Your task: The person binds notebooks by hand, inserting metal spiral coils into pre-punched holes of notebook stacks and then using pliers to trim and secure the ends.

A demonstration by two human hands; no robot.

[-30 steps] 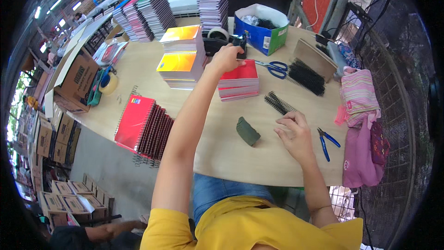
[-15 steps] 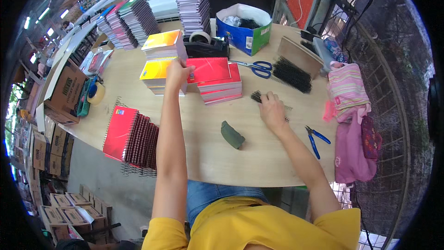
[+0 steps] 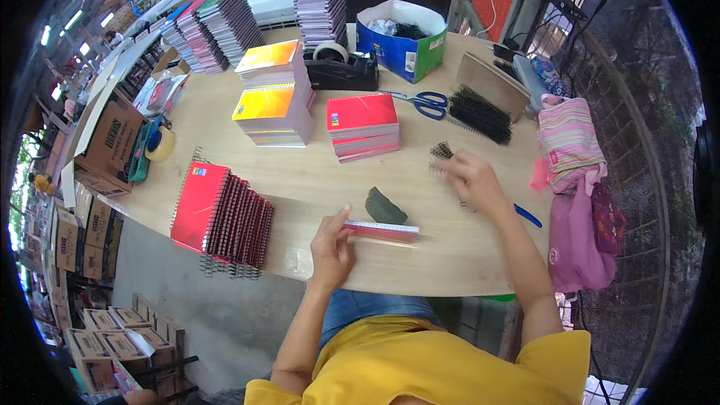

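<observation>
The round wooden table (image 3: 315,180) carries the work, with a row of finished red spiral notebooks (image 3: 225,217) standing on edge near its left rim and a stack of red-covered pads (image 3: 364,126) beyond the middle. Just in front of the person, the left hand (image 3: 331,244) is clamped on the near end of an unbound notebook block (image 3: 381,230), thumb on top and fingers beneath, holding it on its long edge against the tabletop beside a dark green sponge (image 3: 385,208). The block looks light but loose: the sheets would likely fan or slip unless pinched firmly close to the punched edge. The right hand (image 3: 469,180) lies over a black wire binding coil (image 3: 442,156), fingers curled on it; motion blur hides how tight the grip is. The coil looks springy and easily bent, best taken along its spine.
</observation>
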